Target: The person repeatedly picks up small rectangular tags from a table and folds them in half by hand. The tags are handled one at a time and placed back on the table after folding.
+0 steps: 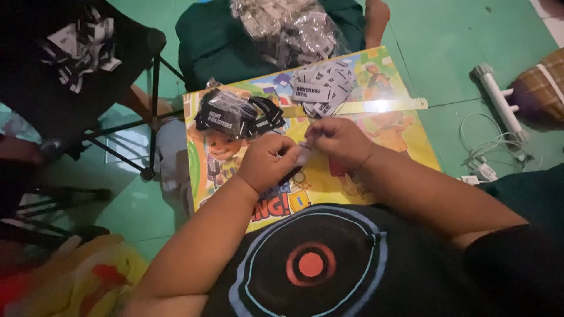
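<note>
Tag in hand: a small grey tag [303,154] sits pinched between both hands, centre of the frame, just above the colourful board [405,147].
Left hand [267,161]: fingers curled in, gripping the tag's left edge.
Right hand [341,141]: closed down on the tag's right side, thumb and fingers pressing; what exactly they do to it is too small to tell.
Done so far, by my read: two heaps look handled, a grey pile [322,88] at the board's upper middle and a dark pile [238,114] at its upper left, the dark one partly in clear wrap.
Left to do, by my read: plenty, with a clear bag [288,26] stuffed with more tags at top centre, beyond the board.
More tags: another loose batch [79,41] lies on a black stool [154,88], upper left.
Ruler [382,106]: a pale strip lies across the board, touching the grey pile.
Off to the right: a white cable [487,147] on the green floor [458,35], well apart from the hands.
</note>
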